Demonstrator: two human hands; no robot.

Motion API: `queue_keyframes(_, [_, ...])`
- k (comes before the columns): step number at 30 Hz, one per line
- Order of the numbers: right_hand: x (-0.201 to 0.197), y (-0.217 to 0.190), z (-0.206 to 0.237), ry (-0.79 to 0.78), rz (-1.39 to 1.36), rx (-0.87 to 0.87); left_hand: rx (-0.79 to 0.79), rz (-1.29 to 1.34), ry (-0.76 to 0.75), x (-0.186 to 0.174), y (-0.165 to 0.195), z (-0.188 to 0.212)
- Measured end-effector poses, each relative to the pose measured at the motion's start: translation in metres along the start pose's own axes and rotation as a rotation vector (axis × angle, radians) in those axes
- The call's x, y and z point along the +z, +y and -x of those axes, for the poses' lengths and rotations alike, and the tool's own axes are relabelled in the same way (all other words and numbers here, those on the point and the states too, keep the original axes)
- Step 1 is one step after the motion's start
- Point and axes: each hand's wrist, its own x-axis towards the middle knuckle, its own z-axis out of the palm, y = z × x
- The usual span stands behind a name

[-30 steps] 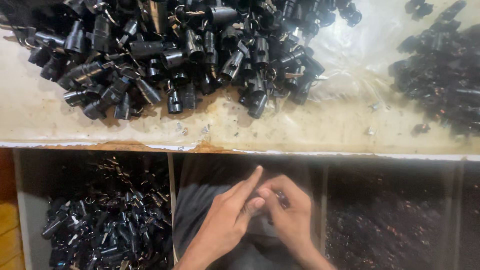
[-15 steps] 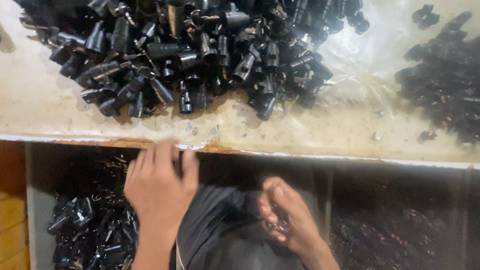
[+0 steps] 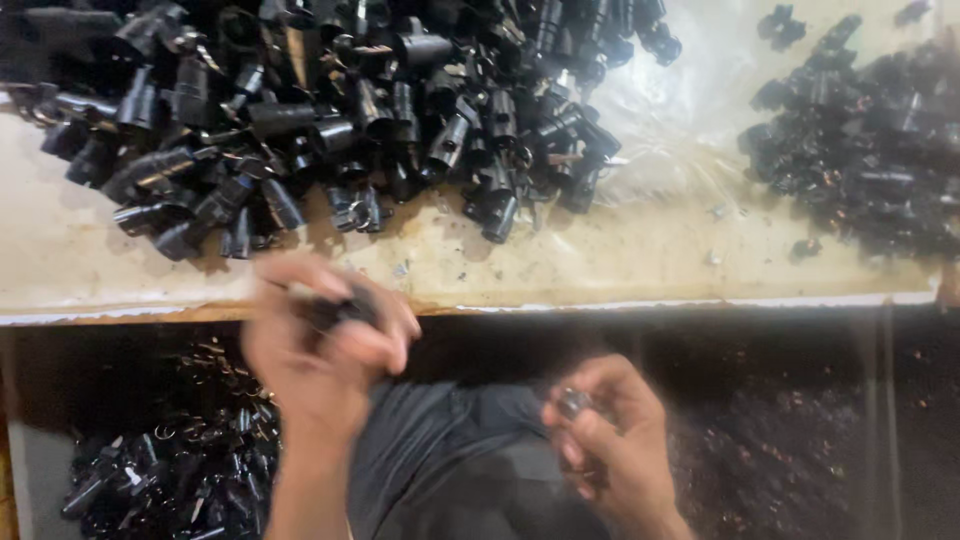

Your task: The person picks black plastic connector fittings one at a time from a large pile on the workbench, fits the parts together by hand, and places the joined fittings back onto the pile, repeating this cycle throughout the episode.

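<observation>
Two hands work below the counter's (image 3: 600,262) front edge: my left hand (image 3: 325,345), blurred, curls around a black part (image 3: 335,308); my right hand (image 3: 610,440) pinches a small metal piece (image 3: 573,403).

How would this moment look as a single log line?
left hand: grips small black plastic part | right hand: pinches small shiny metal piece | heap of black plastic parts on bench
</observation>
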Motion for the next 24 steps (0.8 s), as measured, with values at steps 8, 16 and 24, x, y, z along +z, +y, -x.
queue_keyframes(8, [0.007,0.004,0.003,0.149,0.169,0.099,-0.188,-0.609,-0.435,0.029,-0.013,0.056])
queue_keyframes(16, [0.034,-0.002,-0.004,0.064,0.881,-0.505,-0.097,-0.752,-0.444,0.040,-0.009,0.062])
queue_keyframes(24, [0.015,0.008,-0.026,-0.107,-0.053,0.056,-0.379,-0.608,-0.151,0.007,-0.028,0.092])
